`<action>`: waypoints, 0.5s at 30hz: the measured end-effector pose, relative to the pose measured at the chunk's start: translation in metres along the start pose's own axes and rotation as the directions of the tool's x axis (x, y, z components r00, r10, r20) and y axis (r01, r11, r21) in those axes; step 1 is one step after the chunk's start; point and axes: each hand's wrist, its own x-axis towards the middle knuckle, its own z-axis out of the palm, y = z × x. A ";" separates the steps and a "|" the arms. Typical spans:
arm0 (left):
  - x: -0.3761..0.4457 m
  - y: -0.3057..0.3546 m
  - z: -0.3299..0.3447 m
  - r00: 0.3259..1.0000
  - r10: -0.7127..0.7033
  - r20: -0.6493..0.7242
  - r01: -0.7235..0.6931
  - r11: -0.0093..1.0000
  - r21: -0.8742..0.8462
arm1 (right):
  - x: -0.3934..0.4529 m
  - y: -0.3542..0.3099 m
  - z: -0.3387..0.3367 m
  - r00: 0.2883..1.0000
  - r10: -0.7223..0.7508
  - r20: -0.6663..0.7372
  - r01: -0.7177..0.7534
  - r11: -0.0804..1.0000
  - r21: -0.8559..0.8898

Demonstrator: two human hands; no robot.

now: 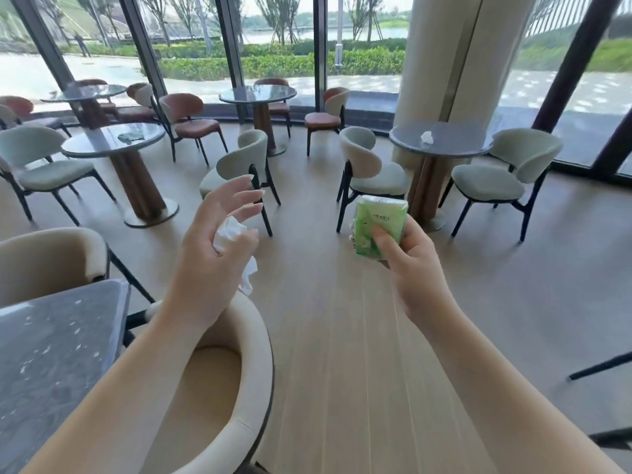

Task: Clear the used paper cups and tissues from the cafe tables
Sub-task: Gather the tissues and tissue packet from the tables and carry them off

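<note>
My left hand point(219, 234) is raised above the wooden floor with a crumpled white tissue point(228, 234) in its palm, held by the lower fingers while the upper fingers stretch out. A tail of the tissue hangs below the hand. My right hand point(407, 261) grips a green tissue pack point(379, 222) by its lower side. Another crumpled white tissue point(426, 137) lies on a round dark table point(455, 147) at the right, beside a pale column.
A grey square table point(51, 350) and a cream armchair point(219, 378) stand close at the lower left. Round tables point(102, 145) point(257, 93) with green and brown chairs point(244, 162) point(367, 169) fill the room. Glass walls run along the back. Open wooden floor stretches ahead.
</note>
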 end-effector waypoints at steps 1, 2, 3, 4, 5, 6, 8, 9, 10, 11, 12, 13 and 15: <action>0.008 -0.001 0.005 1.000 -0.003 0.013 0.003 1.000 -0.012 | 0.007 0.000 -0.001 1.000 -0.009 -0.006 0.009 1.000 -0.007; 0.018 -0.002 0.010 1.000 -0.005 0.028 0.005 1.000 -0.019 | 0.014 0.000 -0.002 1.000 -0.018 -0.011 0.017 1.000 -0.015; 0.028 -0.003 0.014 0.999 -0.001 0.043 0.001 1.000 -0.016 | 0.022 -0.001 -0.002 0.999 -0.027 -0.018 0.026 0.999 -0.019; 0.040 -0.003 0.019 0.998 0.013 0.054 -0.013 1.000 -0.009 | 0.030 -0.003 -0.002 0.999 -0.037 -0.027 0.036 0.999 -0.015; 0.052 -0.004 0.024 0.998 0.032 0.061 -0.032 0.999 -0.013 | 0.039 -0.005 -0.003 0.998 -0.048 -0.033 0.048 0.999 -0.008; 0.065 -0.004 0.028 0.997 0.048 0.068 -0.046 0.998 -0.030 | 0.049 -0.008 -0.004 0.998 -0.054 -0.036 0.054 0.999 -0.005; 0.089 -0.004 0.038 0.993 0.086 0.076 -0.081 0.995 -0.065 | 0.068 -0.015 -0.008 0.996 -0.070 -0.052 0.069 0.997 -0.025; 0.101 -0.004 0.043 0.991 0.108 0.080 -0.102 0.992 -0.078 | 0.078 -0.019 -0.013 0.995 -0.082 -0.059 0.080 0.996 -0.036; 0.112 -0.004 0.049 0.988 0.124 0.091 -0.115 0.989 -0.096 | 0.088 -0.022 -0.018 0.994 -0.088 -0.067 0.085 0.995 -0.047; 0.122 -0.005 0.056 0.986 0.134 0.102 -0.122 0.986 -0.115 | 0.096 -0.026 -0.024 0.992 -0.095 -0.081 0.090 0.994 -0.059; 0.131 -0.006 0.063 0.983 0.144 0.113 -0.129 0.983 -0.131 | 0.104 -0.029 -0.031 0.989 -0.106 -0.098 0.100 0.993 -0.069; 0.140 -0.006 0.071 0.980 0.154 0.122 -0.136 0.980 -0.142 | 0.111 -0.031 -0.038 0.987 -0.120 -0.111 0.112 0.991 -0.076; 0.157 -0.004 0.088 0.974 0.171 0.148 -0.148 0.977 -0.154 | 0.122 -0.032 -0.056 0.980 -0.141 -0.140 0.130 0.988 -0.085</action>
